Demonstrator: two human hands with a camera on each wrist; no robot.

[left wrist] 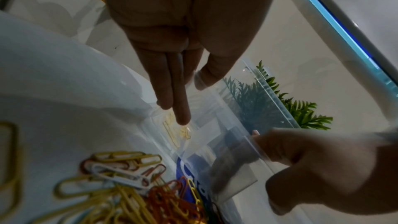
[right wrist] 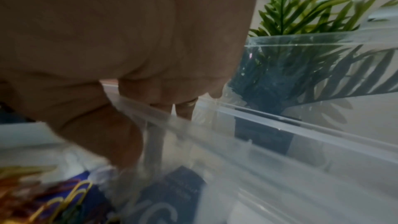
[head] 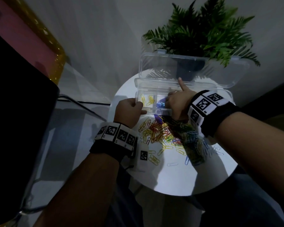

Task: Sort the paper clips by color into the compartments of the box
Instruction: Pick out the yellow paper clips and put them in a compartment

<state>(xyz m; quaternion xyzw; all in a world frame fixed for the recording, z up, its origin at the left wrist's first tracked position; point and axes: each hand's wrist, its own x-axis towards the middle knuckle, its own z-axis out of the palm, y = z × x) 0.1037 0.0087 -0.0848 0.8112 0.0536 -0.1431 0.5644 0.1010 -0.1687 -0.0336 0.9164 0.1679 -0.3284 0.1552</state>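
Head view looks down; wrist views close, sharing box [left wrist: 226,125].

Your right hand [head: 176,102] covered the middle of the box [head: 138,89], so you could not tell what its fingertips held or which compartment they reached, and your wrist shadowed part of the paper clips [head: 164,133] on the desk [head: 179,181]. In your right wrist view the box wall and the clips were smeared by blur. The blue item [head: 160,104] inside the box was too small to identify.

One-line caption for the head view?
Both hands, left hand and right hand, at open clear box; yellow clips inside.
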